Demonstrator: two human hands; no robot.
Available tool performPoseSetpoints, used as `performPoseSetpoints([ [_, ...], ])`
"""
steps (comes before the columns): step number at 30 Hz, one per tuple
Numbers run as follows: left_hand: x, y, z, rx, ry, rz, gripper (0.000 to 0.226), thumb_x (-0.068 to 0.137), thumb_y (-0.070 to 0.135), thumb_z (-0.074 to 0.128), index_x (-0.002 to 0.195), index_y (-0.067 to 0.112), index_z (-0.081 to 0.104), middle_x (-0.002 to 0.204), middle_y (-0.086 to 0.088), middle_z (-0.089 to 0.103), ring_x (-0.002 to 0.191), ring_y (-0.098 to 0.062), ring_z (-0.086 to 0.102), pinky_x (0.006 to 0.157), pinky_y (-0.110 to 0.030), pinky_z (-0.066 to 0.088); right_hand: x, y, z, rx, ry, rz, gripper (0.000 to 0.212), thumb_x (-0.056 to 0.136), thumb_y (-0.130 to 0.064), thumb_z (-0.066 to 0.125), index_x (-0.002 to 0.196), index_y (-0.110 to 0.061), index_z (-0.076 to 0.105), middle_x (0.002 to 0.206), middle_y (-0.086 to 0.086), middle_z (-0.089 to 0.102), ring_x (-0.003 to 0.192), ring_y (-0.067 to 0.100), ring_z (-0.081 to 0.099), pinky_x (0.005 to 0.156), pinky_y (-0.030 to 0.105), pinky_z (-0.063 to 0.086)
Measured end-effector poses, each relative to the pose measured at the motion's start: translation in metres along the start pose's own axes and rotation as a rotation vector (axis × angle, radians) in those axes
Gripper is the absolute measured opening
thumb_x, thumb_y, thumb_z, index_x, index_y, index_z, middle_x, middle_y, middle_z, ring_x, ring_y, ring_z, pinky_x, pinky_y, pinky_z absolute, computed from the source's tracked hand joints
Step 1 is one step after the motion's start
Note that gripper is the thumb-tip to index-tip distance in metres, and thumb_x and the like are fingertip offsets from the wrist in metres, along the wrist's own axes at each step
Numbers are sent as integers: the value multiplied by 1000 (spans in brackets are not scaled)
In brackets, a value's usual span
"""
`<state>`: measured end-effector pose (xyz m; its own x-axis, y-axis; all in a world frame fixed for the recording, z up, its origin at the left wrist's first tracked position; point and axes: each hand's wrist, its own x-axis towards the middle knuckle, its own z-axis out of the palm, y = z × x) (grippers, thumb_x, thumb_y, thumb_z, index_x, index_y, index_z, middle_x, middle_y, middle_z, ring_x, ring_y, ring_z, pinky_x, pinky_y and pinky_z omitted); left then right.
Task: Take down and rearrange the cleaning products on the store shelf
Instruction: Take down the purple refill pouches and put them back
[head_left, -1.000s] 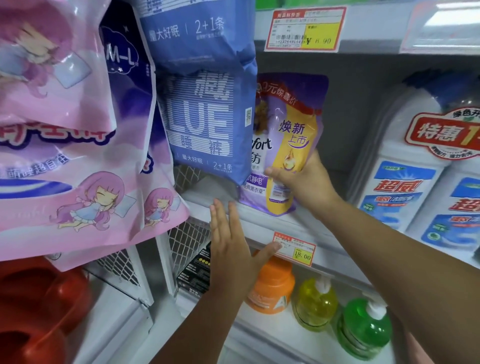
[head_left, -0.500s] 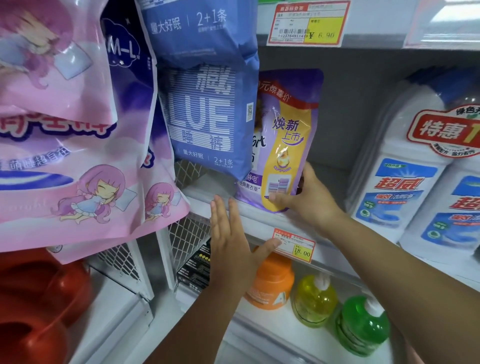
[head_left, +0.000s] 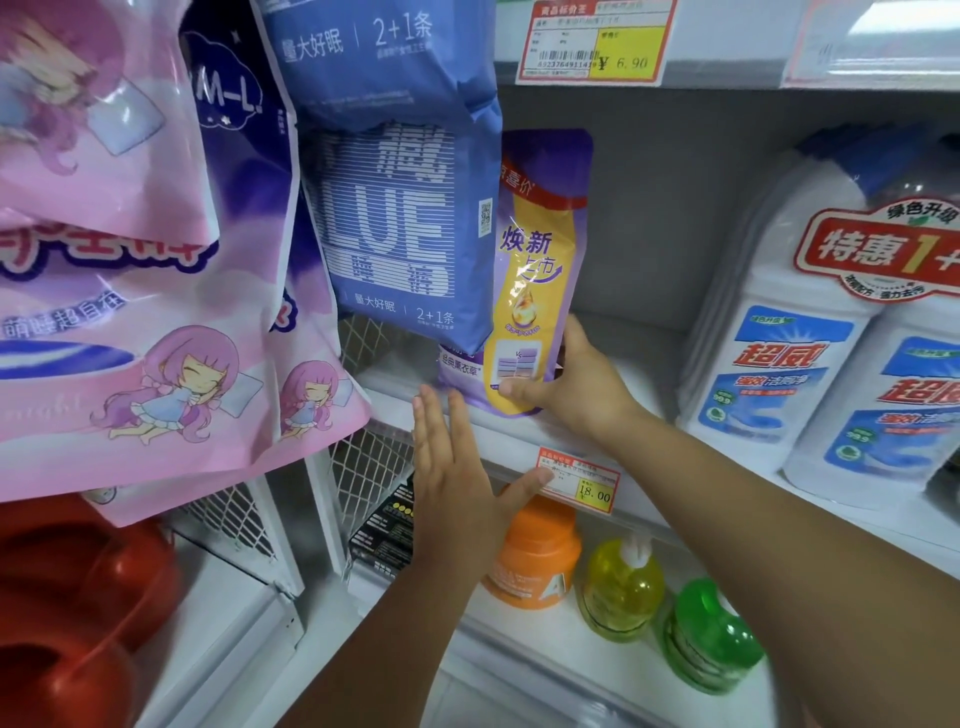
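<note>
The white middle shelf (head_left: 644, 358) carries an upright purple refill pouch (head_left: 540, 260) at left and white cleaner bottles (head_left: 779, 364) at right. The lower shelf (head_left: 545, 639) holds an orange bottle (head_left: 535, 561), a yellow pump bottle (head_left: 621, 587) and a green pump bottle (head_left: 709, 634).

White shelves (head_left: 727, 73), grey back panel (head_left: 675, 208)

Your purple/yellow softener pouch (head_left: 537, 270) stands upright on the white shelf (head_left: 395, 387); white cleaner btls (head_left: 769, 374) w/ blue labels at its 3 o'clock.
</note>
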<state>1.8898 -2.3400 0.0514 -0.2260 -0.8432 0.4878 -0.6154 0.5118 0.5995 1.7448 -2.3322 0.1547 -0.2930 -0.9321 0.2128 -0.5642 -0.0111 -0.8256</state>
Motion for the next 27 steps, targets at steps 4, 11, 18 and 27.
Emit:
performPoseSetpoints([
  [4, 0, 1, -1, 2, -2, -2, 123, 66, 96, 25, 157, 18, -3, 164, -5, -16, 149, -14, -20, 118, -31, -4, -1, -2, 3, 2, 0, -5, 81, 76, -22, 85, 142, -30, 38, 118, -14, 67, 98, 4, 62, 82, 19, 49],
  [11, -23, 9, -17, -3, -142, -24, 109, 78, 77, 49, 157, 21, -1, 163, -4, -17, 149, -15, -18, 119, -30, -1, -56, -12, -8, -96, 183, -128, 72, 89, -30, 73, 149, -22, 33, 138, -2, 57, 126, 14, 54, 101, 26, 42],
  [18, -145, 20, -26, 109, -608, 230, 71, 93, 54, 53, 153, 28, 25, 164, 3, 6, 147, -20, 22, 114, -36, 33, -239, 41, -78, -22, 141, -14, 44, 92, -28, 67, 128, -41, 46, 104, -10, 68, 84, 12, 70, 79, 31, 54],
  [27, -282, 78, 2, -92, -841, -4, 61, 90, 30, 69, 143, 16, 44, 148, -1, 42, 137, -15, 39, 107, -15, 24, -439, 173, -129, -174, -394, 772, 85, 77, -36, 84, 147, -33, 35, 135, -8, 40, 132, 20, 48, 103, 28, 42],
])
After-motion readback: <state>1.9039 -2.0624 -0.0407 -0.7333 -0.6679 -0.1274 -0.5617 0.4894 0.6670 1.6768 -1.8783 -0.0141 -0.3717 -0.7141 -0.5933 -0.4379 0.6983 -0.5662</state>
